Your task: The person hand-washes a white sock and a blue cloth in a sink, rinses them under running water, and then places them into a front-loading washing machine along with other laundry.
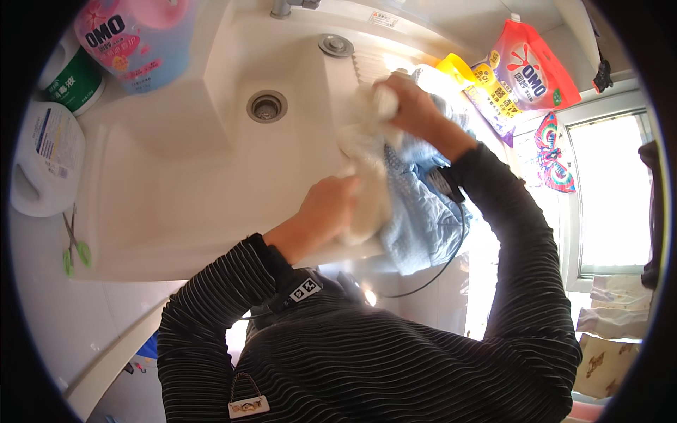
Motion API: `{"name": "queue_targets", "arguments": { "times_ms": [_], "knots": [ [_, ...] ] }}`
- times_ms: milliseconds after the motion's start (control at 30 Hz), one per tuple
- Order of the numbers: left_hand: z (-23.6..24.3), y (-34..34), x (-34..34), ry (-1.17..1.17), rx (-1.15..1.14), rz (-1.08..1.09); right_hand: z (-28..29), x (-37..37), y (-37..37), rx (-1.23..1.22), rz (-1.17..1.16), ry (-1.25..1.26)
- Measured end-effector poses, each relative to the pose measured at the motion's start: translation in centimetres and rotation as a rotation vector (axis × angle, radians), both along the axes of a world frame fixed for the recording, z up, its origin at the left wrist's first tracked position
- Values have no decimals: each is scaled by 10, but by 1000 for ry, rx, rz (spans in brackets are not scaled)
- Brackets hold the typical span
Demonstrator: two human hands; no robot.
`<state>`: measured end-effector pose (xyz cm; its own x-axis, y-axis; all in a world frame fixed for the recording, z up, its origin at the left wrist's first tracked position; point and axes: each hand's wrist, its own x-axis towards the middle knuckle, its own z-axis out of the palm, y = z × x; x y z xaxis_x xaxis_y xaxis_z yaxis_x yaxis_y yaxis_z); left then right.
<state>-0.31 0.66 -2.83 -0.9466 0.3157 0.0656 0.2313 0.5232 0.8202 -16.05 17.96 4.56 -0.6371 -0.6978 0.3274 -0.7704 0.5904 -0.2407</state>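
Over the right side of the sink, my left hand is closed on a cream-coloured cloth that looks soft and is smeared by motion. Farther away, my right hand is closed round a whitish thing, perhaps a bunched part of the same cloth; blur hides its kind. Right beside the cream cloth lies a crumpled light blue quilted garment, draped over the sink's right edge, below my right wrist.
The white sink has a drain, a metal stopper and a tap. At left stand a pink-and-blue detergent container, a green-labelled bottle, a white jug and green-handled scissors. Detergent pouches stand at right.
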Motion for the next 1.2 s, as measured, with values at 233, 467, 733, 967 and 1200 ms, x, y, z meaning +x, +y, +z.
{"name": "queue_targets", "arguments": {
  "times_ms": [233, 467, 733, 967, 1200],
  "knots": [
    [4, 2, -2, -92, -33, -97, -39, 36, 4, 373, 145, -63],
    [11, 1, 0, -193, 125, 27, -25, 0, -16, 375, -268, -4],
    [2, 4, -8, -203, 53, 149, -45, 8, -4, 501, -106, 125],
    [1, 1, -26, -246, 179, 357, 5, 11, 15, 166, -235, 200],
    [11, -10, -28, -852, 968, 431, -5, 91, 55, 177, -103, -84]
  ]
}}
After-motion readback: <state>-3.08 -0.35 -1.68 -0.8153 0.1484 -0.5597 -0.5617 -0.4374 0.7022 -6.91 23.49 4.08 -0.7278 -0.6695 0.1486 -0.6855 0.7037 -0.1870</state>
